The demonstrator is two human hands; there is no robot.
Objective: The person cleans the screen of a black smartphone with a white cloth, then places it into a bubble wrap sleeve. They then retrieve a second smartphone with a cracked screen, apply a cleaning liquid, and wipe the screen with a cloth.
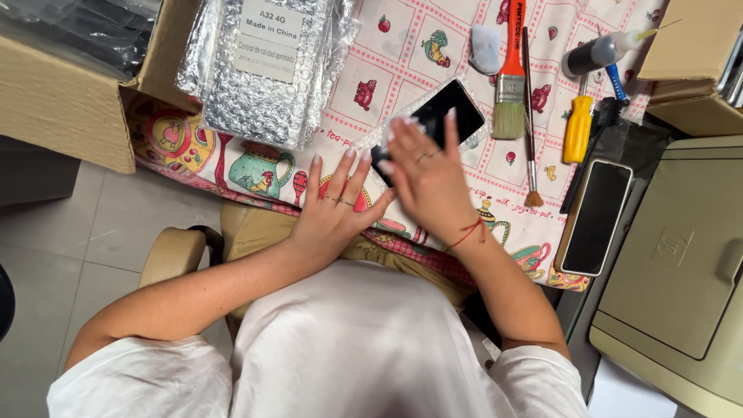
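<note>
Two hands, fingers (402,135) spread flat on phone (457,104)

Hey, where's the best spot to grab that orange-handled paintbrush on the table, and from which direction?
Grip the paintbrush by its orange handle, coming from above. It lies flat, bristles toward the person, handle pointing away. A thin brush lies close on its right, so close the fingers across the handle carefully.

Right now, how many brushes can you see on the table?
2. A wide paintbrush with an orange handle lies right of the phone under the hands. A thin long-handled brush lies right beside it. More could be hidden in the boxes.
</note>
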